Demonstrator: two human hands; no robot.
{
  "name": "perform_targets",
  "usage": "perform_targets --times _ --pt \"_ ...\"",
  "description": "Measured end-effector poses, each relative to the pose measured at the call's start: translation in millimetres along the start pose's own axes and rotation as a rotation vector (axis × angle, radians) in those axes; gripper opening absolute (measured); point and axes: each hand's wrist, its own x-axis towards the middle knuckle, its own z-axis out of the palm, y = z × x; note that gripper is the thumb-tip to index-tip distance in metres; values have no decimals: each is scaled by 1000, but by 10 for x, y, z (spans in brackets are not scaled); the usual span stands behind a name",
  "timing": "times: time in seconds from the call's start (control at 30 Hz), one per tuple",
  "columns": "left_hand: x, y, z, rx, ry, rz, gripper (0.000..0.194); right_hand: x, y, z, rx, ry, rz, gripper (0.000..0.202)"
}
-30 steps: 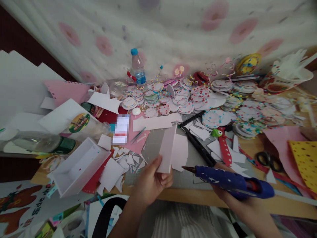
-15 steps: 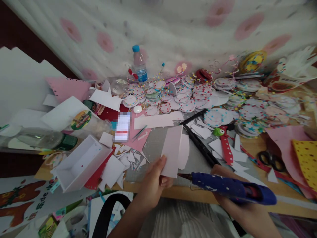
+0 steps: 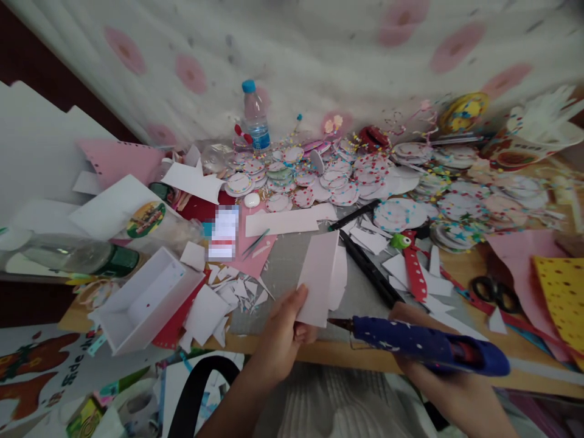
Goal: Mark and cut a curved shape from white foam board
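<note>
- The left hand (image 3: 279, 340) pinches a pale pink card (image 3: 319, 278) by its lower edge, thumb on the near face and fingers curled behind; the card is a flat, matte rectangle, tilted up over the grey mat (image 3: 292, 267) near the table's front edge.
- The right hand (image 3: 438, 365) is clenched around a blue glue gun (image 3: 424, 345) (glossy plastic, speckled with pale flecks, red at the trigger); its brown conical nozzle points left and sits just beside the card's lower right corner; whether they touch cannot be told.
- The mat is dull grey and rectangular, lying on a wooden table (image 3: 524, 365); white paper offcuts (image 3: 237, 292), small and angular, litter its left edge.
- A white box (image 3: 146, 301), open-topped and smooth, stands left of the offcuts.
- Beyond the mat lie round paper discs (image 3: 337, 182), white with red and coloured dotted rims, overlapping in heaps.
- A clear bottle (image 3: 254, 118) with a blue cap and blue label stands upright at the back; its writing is too small to read.
- Black-handled scissors (image 3: 495, 293) lie at the right, near a yellow dotted sheet (image 3: 561, 292).
- A red strip with a green frog head (image 3: 410, 267) lies right of a black bar (image 3: 369, 267).
</note>
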Motion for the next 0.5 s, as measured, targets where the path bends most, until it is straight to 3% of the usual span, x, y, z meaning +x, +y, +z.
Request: perform_targets --times 0.5 --pt "-21 -1 -26 9 19 -8 42 2 8 46 44 2 17 19"
